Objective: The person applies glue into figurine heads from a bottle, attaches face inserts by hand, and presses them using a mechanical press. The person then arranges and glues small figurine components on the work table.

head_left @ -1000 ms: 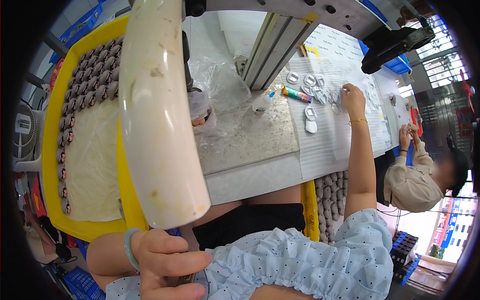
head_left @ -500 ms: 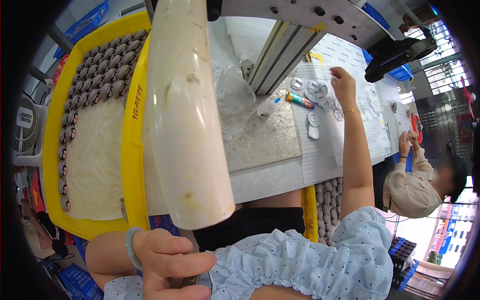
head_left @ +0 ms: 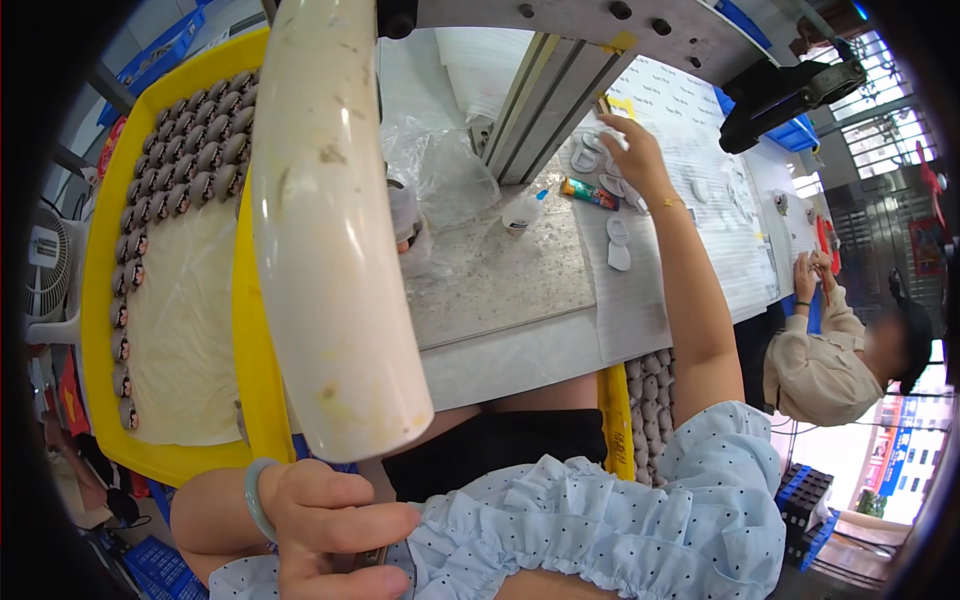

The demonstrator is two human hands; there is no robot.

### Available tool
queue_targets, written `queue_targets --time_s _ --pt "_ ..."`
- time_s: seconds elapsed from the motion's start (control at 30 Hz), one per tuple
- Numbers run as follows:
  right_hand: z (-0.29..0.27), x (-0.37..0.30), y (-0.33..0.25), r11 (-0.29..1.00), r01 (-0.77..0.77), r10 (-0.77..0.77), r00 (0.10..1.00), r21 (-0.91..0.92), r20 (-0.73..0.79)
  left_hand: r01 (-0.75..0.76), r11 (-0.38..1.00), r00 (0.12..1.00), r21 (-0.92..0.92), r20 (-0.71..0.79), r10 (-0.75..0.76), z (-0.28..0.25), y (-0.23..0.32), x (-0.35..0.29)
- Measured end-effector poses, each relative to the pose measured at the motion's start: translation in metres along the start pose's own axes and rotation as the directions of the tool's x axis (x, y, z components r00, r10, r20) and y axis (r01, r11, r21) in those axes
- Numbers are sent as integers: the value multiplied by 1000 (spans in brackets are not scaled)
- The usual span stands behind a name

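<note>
At the lower left, my left hand [head_left: 335, 525], with a pale green bangle at its wrist, is closed with curled fingers. A small dark, shiny bit shows between them; its kind is hidden. My right hand [head_left: 640, 155] reaches over the far side of the table, fingers apart, and I see nothing held in it. Close by lie several small white rounded-square pieces [head_left: 619, 244], some covered by the hand. A green and orange tube [head_left: 590, 193] lies below the hand, beside a small clear bottle [head_left: 520, 214] with a blue tip.
A thick cream pipe [head_left: 335, 240] hangs before me, hiding part of the table. Left stands a yellow tray [head_left: 245, 340] with rows of grey rounded pieces [head_left: 205, 150]. A metal post [head_left: 550, 110] rises behind clear plastic [head_left: 455, 175]. At right sits another person [head_left: 825, 370].
My right hand has moved left and slightly farther away, and its fingers have spread. The view has shifted a little; a grey rounded item now shows beside the pipe. My left hand keeps its grip.
</note>
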State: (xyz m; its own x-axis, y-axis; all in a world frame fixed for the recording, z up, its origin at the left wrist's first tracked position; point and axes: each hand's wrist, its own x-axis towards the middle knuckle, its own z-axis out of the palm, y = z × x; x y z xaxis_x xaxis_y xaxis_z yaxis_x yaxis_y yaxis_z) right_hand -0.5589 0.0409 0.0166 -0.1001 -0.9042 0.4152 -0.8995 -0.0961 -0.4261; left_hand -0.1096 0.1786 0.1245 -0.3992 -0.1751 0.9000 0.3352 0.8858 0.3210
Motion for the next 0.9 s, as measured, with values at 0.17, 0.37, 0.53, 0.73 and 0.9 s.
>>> queue_targets --time_s 0.17,0.37,0.53,0.73,0.9 --pt "-65 -42 83 857 -213 109 965 -470 -240 31 999 999 -32 16 -30 0 2 4" --pt "-93 -72 97 773 -492 448 870 -401 -205 50 998 998 -33 32 -49 -1 4 2" --pt "-99 -77 82 892 -407 358 902 -197 -242 52 998 999 -19 -5 -52 3 4 2" --pt "-78 -97 -25 980 -193 193 981 -58 0 63 998 998 -3 22 -62 0 4 2" --pt "-71 -110 -37 967 -227 246 951 -115 190 61 998 998 7 -11 -61 5 3 4"
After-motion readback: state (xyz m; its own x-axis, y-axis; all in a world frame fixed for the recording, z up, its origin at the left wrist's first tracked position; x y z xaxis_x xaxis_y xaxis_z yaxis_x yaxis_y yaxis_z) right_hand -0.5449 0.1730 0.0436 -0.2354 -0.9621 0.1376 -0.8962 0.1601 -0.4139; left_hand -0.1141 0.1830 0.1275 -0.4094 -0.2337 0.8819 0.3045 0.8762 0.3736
